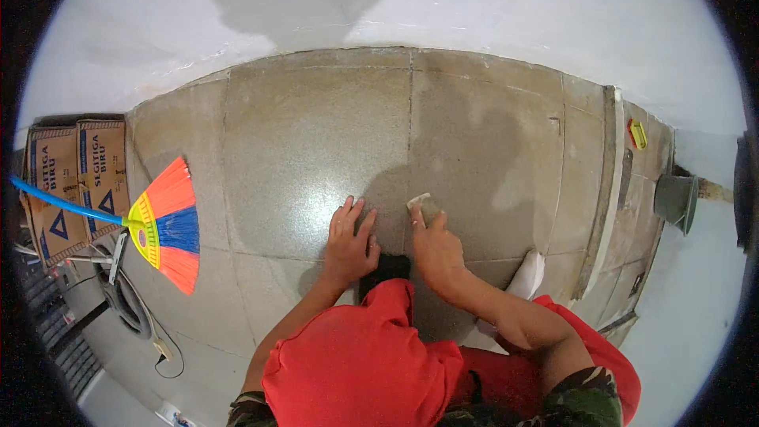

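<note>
My right hand (pixel 439 251) reaches down to the floor with its fingers closed on a small off-white flat piece (pixel 419 200). The piece touches a tile near a grout line, and I cannot tell if it is a cloth, a sponge or a scraper. Just left of it, my left hand (pixel 349 241) rests on the tiles with fingers stretched out, holding nothing. Both hands are on the tiled floor (pixel 316 126), which looks greyish brown with a bright light reflection beside the left hand.
At left a broom (pixel 170 225) with orange and blue bristles stands before cardboard boxes (pixel 103 174). Cables and an extension socket (pixel 162 349) lie below. At right are a raised sill (pixel 605 190), a yellow-and-red object (pixel 637 134) and a grey bucket (pixel 676 202). A white wall (pixel 474 8) bounds the far side.
</note>
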The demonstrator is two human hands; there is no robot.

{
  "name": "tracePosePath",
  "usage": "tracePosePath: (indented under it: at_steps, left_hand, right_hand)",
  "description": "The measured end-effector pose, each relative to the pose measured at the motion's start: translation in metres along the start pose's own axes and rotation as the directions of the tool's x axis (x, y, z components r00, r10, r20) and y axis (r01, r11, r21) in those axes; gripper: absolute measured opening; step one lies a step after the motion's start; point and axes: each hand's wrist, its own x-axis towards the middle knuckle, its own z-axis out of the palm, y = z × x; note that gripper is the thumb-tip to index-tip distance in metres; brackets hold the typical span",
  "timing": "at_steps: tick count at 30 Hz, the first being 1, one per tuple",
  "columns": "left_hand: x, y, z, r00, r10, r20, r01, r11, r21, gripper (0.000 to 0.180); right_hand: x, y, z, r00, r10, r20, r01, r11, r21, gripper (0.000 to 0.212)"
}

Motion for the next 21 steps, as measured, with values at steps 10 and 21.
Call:
tracePosePath:
  at_steps: [10, 21]
  left_hand:
    - [-0.003, -0.006, 0.005, 1.000, 0.013, 0.021, -0.014, 0.999, 0.034, 0.059]
    - [0.003, 0.000, 0.006, 1.000, 0.013, 0.024, -0.013, 1.000, 0.003, 0.059]
  right_hand:
    - [0.011, -0.006, 0.013, 0.994, 0.028, -0.105, -0.038, 0.994, -0.101, 0.058]
    - [0.101, 0.025, -0.026, 0.959, 0.105, -0.263, -0.070, 0.988, 0.141, 0.055]
